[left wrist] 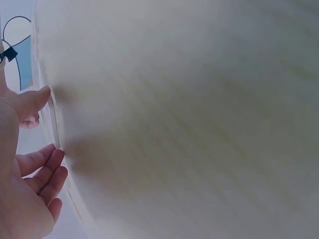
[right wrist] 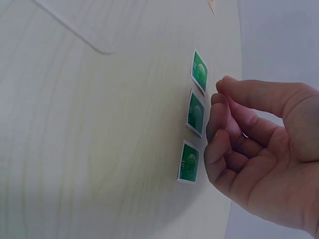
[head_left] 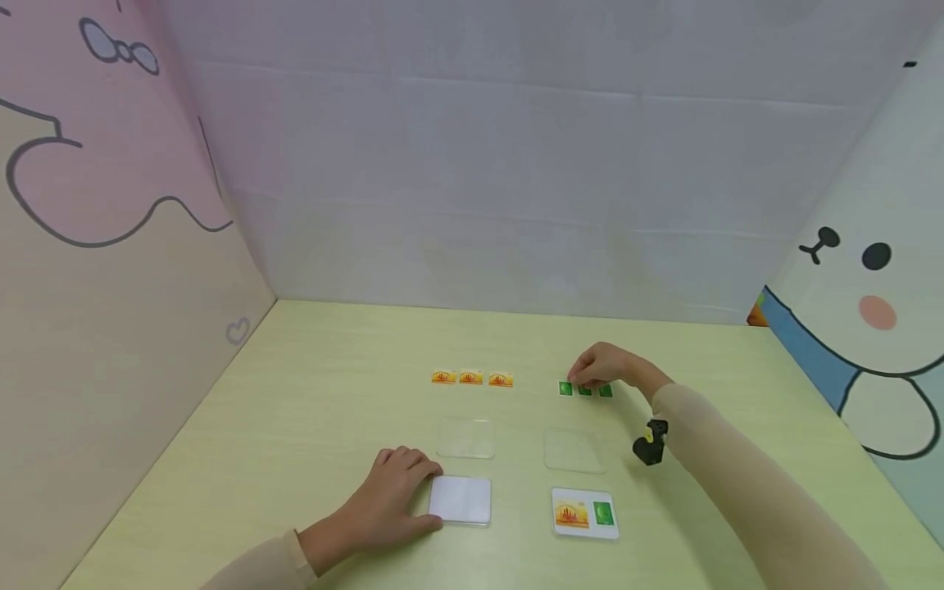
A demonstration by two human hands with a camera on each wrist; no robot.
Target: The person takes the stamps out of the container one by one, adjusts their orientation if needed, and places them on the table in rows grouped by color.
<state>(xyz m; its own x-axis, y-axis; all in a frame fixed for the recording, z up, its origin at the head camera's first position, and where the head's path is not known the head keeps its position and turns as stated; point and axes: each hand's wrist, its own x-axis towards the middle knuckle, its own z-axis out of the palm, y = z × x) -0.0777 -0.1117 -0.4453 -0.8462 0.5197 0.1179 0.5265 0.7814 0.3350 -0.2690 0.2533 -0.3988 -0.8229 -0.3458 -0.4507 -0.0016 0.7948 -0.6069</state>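
My left hand [head_left: 394, 500] rests on the table and holds a white rectangular card [head_left: 460, 501], thumb at one left corner and index finger at the other. Its thumb and fingertips [left wrist: 59, 153] also show at the card's thin edge in the left wrist view. Over a row of three small green stamps [right wrist: 195, 112] hovers my right hand [head_left: 601, 365], fingers curled and thumb tip close to the index finger, with nothing visible between them. A white card [head_left: 584, 531] nearer me bears one orange stamp [head_left: 571, 515] and one green stamp [head_left: 603, 514].
Three orange stamps [head_left: 471, 377] lie in a row left of the green ones. Two clear plastic rectangles [head_left: 466, 437] lie flat between the stamps and the cards. A pale wall [head_left: 472, 205] closes the table's back, with cartoon-printed panels on both sides.
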